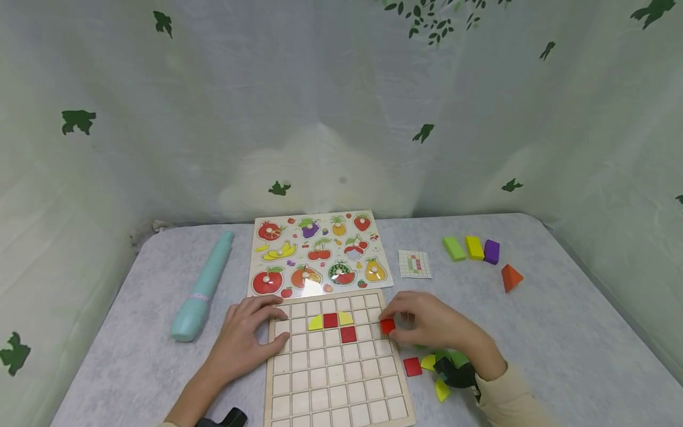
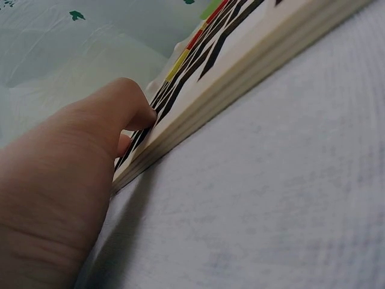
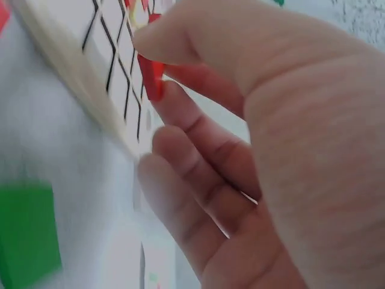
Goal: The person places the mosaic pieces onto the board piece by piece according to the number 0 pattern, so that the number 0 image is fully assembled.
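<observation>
A wooden grid board lies on the table in the head view. Two yellow pieces and two red squares sit in its upper cells. My left hand rests on the board's left edge, thumb and fingertips spread on the surface; its thumb also shows touching the board in the left wrist view. Above the right edge, my right hand pinches a red square tile between thumb and finger. The same red tile stands tilted in the right wrist view, partly hidden by the thumb.
Loose red, yellow and green pieces lie right of the board, partly under my right wrist. Behind stand a fruit puzzle and a small pattern card. Several coloured blocks lie far right, a teal tapered object left.
</observation>
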{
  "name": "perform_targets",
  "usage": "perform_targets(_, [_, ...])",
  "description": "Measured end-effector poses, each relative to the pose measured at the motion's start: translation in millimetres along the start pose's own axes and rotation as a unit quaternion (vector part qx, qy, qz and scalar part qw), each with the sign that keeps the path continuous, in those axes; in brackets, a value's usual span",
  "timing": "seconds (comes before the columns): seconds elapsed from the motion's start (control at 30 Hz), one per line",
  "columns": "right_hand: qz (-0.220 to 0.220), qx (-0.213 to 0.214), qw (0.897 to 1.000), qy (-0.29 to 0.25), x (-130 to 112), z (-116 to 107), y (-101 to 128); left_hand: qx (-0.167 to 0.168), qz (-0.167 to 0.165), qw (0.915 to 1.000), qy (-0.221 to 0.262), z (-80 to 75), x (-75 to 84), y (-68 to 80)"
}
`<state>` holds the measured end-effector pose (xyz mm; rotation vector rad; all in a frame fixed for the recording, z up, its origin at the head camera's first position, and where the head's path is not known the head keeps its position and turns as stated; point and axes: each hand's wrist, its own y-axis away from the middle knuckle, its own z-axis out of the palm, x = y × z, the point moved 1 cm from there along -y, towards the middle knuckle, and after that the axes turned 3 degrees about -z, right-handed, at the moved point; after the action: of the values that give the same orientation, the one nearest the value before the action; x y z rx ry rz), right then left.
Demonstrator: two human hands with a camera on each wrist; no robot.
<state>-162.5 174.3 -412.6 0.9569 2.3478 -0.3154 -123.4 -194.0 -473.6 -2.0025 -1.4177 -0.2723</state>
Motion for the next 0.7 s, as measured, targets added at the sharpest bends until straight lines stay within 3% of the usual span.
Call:
perform_targets(0.37, [-0.020, 0.011, 0.999, 0.030, -28, 25, -13, 0.000, 0.000, 1.0000, 0.003, 0.0, -0.4, -0.3])
perform_targets(0.7, [-0.059, -0.010, 0.997, 0.054, -40, 46, -19, -0.003, -0.001, 1.0000, 0.000, 1.3, -1.2, -0.1])
